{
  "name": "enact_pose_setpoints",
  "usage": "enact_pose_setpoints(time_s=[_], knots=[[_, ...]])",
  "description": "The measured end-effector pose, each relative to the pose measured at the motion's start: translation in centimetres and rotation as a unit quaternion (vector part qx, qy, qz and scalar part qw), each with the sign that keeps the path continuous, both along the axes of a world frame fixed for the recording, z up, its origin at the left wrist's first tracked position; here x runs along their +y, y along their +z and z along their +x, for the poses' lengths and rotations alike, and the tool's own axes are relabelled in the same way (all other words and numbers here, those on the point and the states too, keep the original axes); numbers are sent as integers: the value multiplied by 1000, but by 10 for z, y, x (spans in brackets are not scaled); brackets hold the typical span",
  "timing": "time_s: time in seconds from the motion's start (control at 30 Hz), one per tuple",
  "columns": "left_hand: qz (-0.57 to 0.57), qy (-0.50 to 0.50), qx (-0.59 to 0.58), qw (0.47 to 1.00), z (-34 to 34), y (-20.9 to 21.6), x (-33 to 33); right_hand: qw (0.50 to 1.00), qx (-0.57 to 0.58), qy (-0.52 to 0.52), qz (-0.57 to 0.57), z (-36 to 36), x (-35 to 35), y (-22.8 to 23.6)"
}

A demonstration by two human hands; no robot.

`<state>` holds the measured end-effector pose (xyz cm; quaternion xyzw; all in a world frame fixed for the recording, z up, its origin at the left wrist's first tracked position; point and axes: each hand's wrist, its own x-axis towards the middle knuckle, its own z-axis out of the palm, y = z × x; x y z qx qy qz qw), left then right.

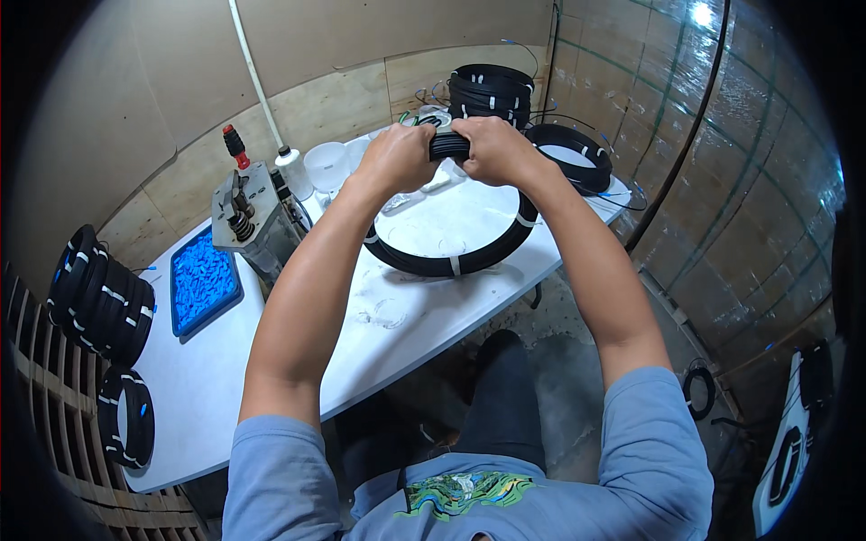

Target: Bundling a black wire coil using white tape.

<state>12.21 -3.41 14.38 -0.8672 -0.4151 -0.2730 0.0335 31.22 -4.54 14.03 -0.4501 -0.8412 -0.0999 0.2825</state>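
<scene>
A coil of black cable [422, 261], bound with white ties, is held up over the white table by its far side. My left hand [399, 155] is closed around the bundled strands at the far left of the ring. Close beside it, my right hand [493, 151] grips the same bundle, thumbs nearly facing each other. Between the hands a short stretch of strands shows. The near side of the coil hangs toward me, with a white tie at its front. My forearms hide parts of the ring's left and right sides.
On the white table [207, 388] stand a metal bench machine [257, 216], a tray of small blue pieces [207, 281], a white bottle [293, 171] and a translucent tub [327, 166]. Coil stacks rise at the back [492, 93] and left [101, 298]. Single coils lie right [568, 155] and front left [125, 417].
</scene>
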Motion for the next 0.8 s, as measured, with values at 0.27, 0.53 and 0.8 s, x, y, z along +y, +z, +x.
enact_pose_setpoints(time_s=[0.27, 0.53, 0.8], knots=[[-8, -2, 10, 1000, 1, 2, -2, 997, 1, -56, -59, -2, -3, 1], [-48, -5, 2, 999, -9, 6, 5, 995, -7, -100, -29, -12, -3, 0], [-11, 65, -11, 998, 6, -5, 2, 997, 27, -66, -26, 1, 4, -3]])
